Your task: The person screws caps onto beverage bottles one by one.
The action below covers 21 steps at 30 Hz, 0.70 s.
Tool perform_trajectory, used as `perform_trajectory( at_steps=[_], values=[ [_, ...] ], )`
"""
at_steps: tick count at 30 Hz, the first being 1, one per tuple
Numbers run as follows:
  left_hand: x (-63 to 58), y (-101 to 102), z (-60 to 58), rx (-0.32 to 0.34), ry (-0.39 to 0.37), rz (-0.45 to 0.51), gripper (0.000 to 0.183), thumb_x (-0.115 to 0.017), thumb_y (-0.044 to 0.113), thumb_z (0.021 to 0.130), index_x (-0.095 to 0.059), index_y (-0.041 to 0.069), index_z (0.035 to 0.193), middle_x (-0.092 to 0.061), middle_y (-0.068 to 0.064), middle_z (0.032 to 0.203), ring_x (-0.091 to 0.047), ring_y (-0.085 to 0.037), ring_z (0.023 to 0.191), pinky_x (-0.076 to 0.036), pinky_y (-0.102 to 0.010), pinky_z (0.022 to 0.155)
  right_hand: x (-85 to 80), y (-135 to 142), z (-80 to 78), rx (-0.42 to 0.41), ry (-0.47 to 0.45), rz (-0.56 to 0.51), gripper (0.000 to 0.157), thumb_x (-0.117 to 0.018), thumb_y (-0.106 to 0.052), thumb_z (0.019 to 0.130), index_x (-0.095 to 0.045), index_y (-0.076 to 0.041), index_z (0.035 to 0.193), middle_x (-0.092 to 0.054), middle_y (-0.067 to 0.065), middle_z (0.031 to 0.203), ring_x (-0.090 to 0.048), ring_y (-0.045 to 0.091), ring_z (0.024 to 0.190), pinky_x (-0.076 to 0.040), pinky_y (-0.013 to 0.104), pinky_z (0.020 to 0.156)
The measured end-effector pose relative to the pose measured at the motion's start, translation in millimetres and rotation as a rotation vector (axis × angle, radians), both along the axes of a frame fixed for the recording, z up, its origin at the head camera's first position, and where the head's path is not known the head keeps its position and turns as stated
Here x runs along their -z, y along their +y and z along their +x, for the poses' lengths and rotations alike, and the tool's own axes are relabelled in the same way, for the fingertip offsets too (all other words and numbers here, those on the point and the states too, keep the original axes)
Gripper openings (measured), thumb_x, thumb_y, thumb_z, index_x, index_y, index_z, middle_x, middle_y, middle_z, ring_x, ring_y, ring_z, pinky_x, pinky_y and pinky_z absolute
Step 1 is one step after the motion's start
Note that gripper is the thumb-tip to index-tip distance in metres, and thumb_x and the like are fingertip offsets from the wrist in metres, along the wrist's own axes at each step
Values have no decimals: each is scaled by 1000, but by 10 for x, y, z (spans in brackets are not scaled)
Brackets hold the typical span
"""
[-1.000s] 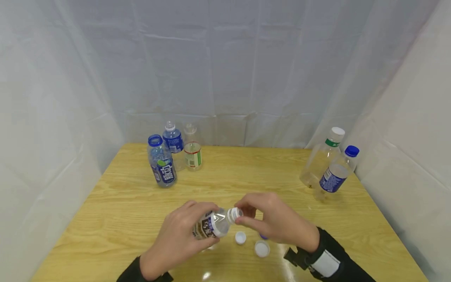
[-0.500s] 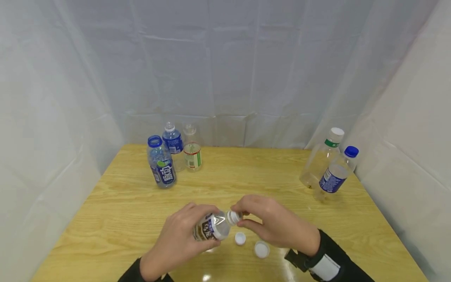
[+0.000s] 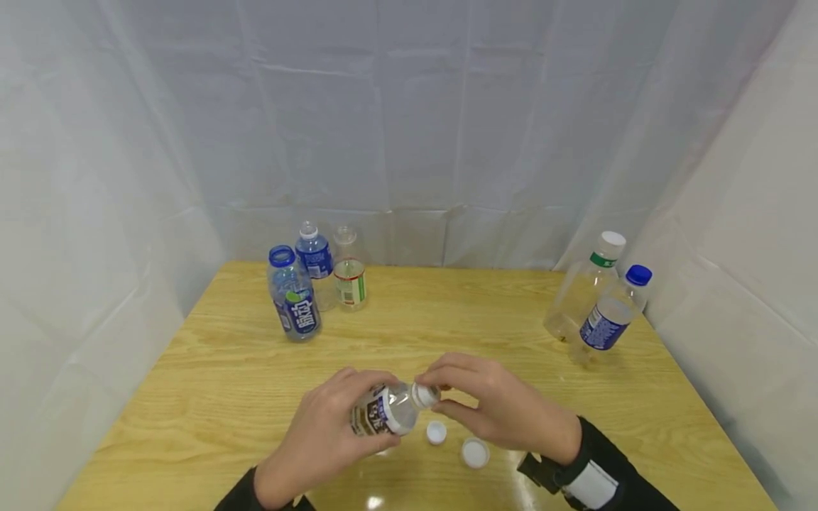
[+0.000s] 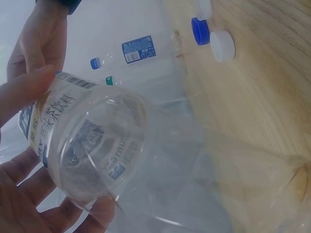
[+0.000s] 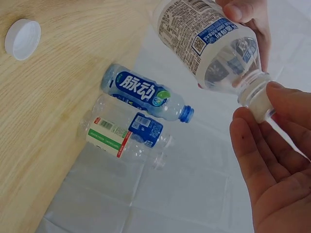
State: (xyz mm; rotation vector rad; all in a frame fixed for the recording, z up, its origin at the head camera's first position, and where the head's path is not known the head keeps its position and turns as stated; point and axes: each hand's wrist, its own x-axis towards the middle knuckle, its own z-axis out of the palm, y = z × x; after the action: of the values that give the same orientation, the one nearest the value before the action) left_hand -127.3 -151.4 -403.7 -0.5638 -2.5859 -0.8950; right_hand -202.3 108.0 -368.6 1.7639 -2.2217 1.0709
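A clear plastic bottle (image 3: 377, 413) with a printed label lies tilted in my left hand (image 3: 329, 419), its neck pointing right. The fingers and thumb of that hand wrap round the labelled body. At the neck, my right hand (image 3: 501, 401) pinches a white cap (image 5: 261, 107) between thumb and fingertips, right at the bottle's mouth. In the left wrist view the bottle's base fills much of the picture. On the table below lie a small white cap (image 3: 437, 432), a larger white cap (image 3: 475, 452) and a blue cap (image 4: 200, 31); the right hand hides the blue one from the head view.
Three uncapped bottles stand at the back left of the wooden table (image 3: 211, 376): a blue-necked bottle (image 3: 295, 301), a blue-labelled bottle (image 3: 314, 257) and a green-and-white-labelled bottle (image 3: 350, 280). At the right are a white-capped bottle (image 3: 584, 284) and a blue-capped bottle (image 3: 603, 323).
My right hand's fingertips have shifted slightly left and down over the bottle's mouth, and the wrist has tilted a little. The blue cap has passed out of sight behind that hand.
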Motion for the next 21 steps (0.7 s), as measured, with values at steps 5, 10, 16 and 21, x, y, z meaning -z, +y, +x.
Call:
perform_trajectory(
  at_steps=[5,10,16,21],
  values=[
    [26,19,-11,3,54,0,67,-96,37,63,-66,31,123,-68,17,108,-58,0,89,-53,-22,72,24,-4,3,51,12,21,30,-73,-11,94,-66,-9,123,-67,-4,106,-64,1,93,-55,14,81],
    [19,42,-11,4,95,-8,67,-96,36,63,-66,30,122,-69,18,110,-58,1,90,-54,-22,72,48,-9,11,119,68,25,23,-69,-25,98,-66,-11,116,-67,-6,98,-60,-1,84,-54,12,73],
    [6,80,-13,14,132,-20,64,-94,36,65,-66,28,122,-69,18,112,-58,1,92,-55,-23,74,72,-47,26,232,191,27,22,-60,-36,102,-64,-15,97,-56,-10,78,-47,-1,67,-42,8,58],
    [7,109,-17,20,158,-38,64,-94,36,66,-66,27,122,-70,16,112,-57,0,92,-54,-22,73,105,-81,27,305,219,46,32,-54,-40,105,-57,-20,81,-43,-14,66,-33,-5,57,-29,8,49]
  ],
)
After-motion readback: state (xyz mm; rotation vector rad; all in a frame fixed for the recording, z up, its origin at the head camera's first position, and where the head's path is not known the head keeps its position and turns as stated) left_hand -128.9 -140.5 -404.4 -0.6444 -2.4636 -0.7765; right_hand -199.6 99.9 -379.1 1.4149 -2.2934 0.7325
